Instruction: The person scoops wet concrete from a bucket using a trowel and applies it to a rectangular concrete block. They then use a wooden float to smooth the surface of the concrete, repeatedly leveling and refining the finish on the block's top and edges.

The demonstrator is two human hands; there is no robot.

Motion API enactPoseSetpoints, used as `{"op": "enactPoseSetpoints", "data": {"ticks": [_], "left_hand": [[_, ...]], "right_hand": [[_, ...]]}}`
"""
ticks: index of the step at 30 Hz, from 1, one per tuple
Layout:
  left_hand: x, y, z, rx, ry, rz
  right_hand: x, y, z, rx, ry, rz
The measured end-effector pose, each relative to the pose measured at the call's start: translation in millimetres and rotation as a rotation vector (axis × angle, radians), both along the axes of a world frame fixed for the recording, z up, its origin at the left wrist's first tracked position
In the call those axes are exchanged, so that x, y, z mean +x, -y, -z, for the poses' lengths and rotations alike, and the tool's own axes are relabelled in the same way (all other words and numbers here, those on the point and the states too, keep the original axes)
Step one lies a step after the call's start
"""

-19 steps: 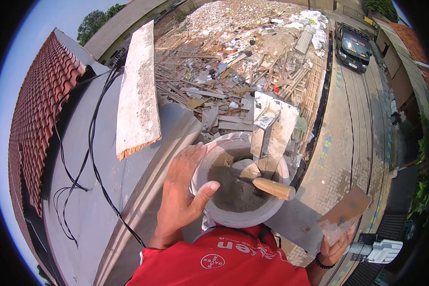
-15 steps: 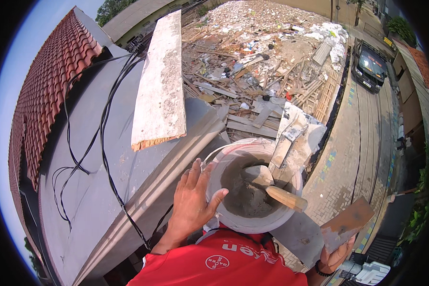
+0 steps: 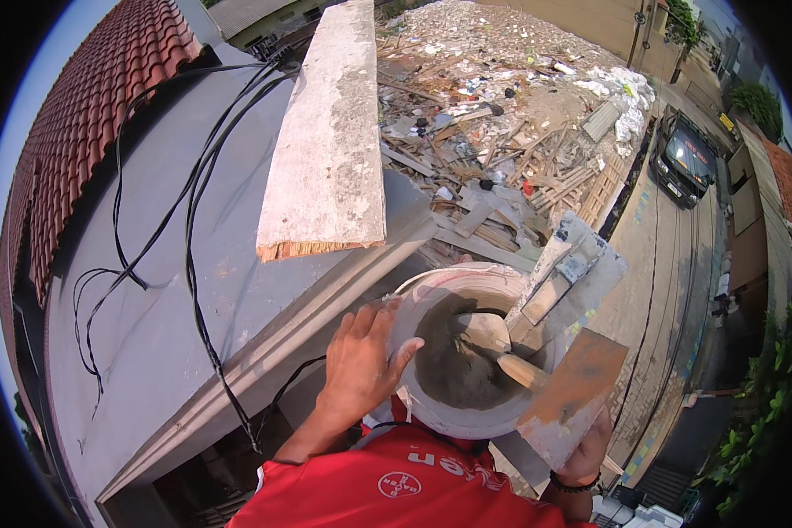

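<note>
In the head view, the person's left hand [image 3: 361, 361] reaches up from the lower middle of the frame, fingers spread and curled over the near left rim of one white bucket [image 3: 414, 304], gripping it. The bucket sits just right of centre and holds grey mortar, with one trowel [image 3: 497, 348] lying inside, its wooden handle pointing to the lower right. The right hand [image 3: 585, 453], at the lower right, is closed around the bottom edge of one flat rusty-brown board [image 3: 576, 396] that tilts up beside the bucket. A second, mortar-smeared grey board [image 3: 568, 277] leans against the bucket's far right rim. One long plank [image 3: 330, 141] lies on the grey ledge [image 3: 150, 308] in the upper centre. Several black cables [image 3: 189, 238] trail across the ledge at left.
</note>
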State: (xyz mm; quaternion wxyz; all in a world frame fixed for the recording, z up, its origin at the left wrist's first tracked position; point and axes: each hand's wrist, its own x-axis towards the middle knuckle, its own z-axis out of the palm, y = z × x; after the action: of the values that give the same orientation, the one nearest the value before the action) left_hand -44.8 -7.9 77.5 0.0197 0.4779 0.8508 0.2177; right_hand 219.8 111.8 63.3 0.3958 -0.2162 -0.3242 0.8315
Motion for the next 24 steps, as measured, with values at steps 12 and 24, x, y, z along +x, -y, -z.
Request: {"op": "enactPoseSetpoints", "data": {"ticks": [12, 24], "left_hand": [[-0.9, 1.0, -5.2, 0.146, 0.277, 0.081], [10.1, -32.8, -32.8, 0.314, 0.529, 0.818]], "right_hand": [[-29.2, 7.2, 12.3, 0.045, 0.085, -0.137], [-53.3, 4.5, -44.4, 0.267, 0.092, -0.294]]}}
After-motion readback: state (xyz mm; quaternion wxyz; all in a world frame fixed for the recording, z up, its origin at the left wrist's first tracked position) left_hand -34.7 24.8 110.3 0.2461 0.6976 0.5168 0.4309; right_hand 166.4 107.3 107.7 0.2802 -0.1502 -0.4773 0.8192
